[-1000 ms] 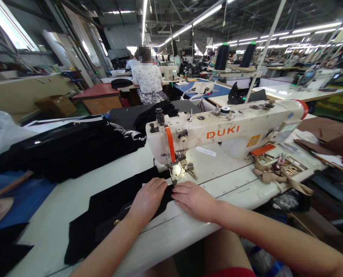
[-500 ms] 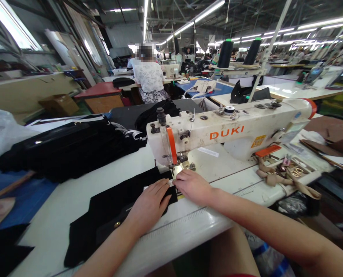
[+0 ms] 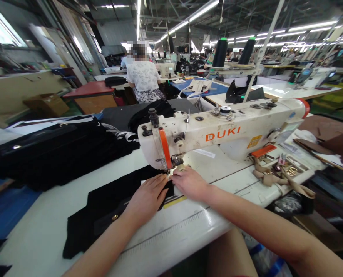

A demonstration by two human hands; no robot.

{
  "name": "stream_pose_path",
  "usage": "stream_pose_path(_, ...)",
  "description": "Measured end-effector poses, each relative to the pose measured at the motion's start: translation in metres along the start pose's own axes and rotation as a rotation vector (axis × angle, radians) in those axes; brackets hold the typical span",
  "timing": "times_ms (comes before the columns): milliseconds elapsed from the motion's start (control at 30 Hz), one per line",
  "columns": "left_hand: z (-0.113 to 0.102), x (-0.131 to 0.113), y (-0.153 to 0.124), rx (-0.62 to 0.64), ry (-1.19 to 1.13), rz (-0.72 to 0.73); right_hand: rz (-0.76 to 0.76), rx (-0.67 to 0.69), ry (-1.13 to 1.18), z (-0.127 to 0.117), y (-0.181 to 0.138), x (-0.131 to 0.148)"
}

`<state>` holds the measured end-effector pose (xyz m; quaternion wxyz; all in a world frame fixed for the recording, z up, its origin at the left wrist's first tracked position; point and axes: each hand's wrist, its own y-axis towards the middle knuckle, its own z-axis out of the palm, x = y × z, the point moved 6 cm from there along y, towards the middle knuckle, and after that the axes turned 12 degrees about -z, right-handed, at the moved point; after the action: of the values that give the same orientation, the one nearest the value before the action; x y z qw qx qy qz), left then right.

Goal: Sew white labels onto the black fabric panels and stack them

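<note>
A black fabric piece (image 3: 107,196) with a small brass-coloured snap (image 3: 115,217) lies on the white sewing table, its right end under the needle area of a white sewing machine (image 3: 194,132). My left hand (image 3: 146,200) rests flat over this fabric, fingers stretched toward the presser foot (image 3: 168,171). At the fabric's right edge, close beside the needle, is my right hand (image 3: 191,184). Its fingers are curled and pressed together on the fabric edge; the fingertips of both hands nearly meet. A small white patch shows by my left fingers. What lies beneath my palms is hidden.
A pile of black fabric pieces (image 3: 58,150) lies left of the machine. To the right sits a tray (image 3: 304,175) with metal rings and tan straps (image 3: 266,177). Black thread cones (image 3: 220,54) stand behind. A person (image 3: 144,77) sits farther back, facing away.
The camera view has shifted slightly. Both hands and the fabric have moved a little forward toward the needle, and a yellow strip on the table edge now shows below my right hand.
</note>
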<state>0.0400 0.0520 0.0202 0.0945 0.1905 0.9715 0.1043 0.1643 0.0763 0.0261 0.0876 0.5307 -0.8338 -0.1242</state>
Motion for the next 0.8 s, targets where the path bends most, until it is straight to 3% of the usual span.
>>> stream_pose_path(800,0.0018,0.005,0.0077,-0.002,-0.005,-0.032,0.006,-0.03,0.018,0.0031,-0.0008,-0.0009)
